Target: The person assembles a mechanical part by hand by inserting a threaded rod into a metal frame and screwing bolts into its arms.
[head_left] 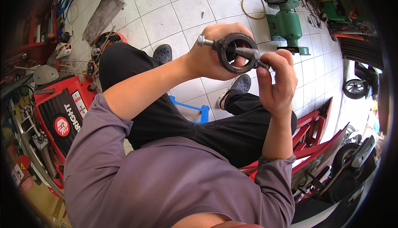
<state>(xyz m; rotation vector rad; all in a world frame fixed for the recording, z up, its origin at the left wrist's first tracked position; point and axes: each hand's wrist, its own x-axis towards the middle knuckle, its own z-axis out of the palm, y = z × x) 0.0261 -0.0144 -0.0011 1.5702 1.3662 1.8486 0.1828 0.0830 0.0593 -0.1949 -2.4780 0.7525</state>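
My left hand (203, 56) is closed around a dark metal ring clamp (222, 56), which it holds up in front of me above my knees. A shiny bolt (205, 41) sticks out of the ring's left side. Across the ring's opening lies a grey metal rod (247, 53) that points toward its right side. There, the thumb and fingers of my right hand (280, 80) pinch a short dark bolt (263, 65). Part of the ring's far side and my left fingertips are hidden behind it.
A green bench grinder (289, 24) stands on the tiled floor at the far right. To the far left lie a grey plate (103, 16) and a round container of tools (105, 41). A red-and-black machine (62, 116) is at my left; a blue frame (190, 108) sits below my legs.
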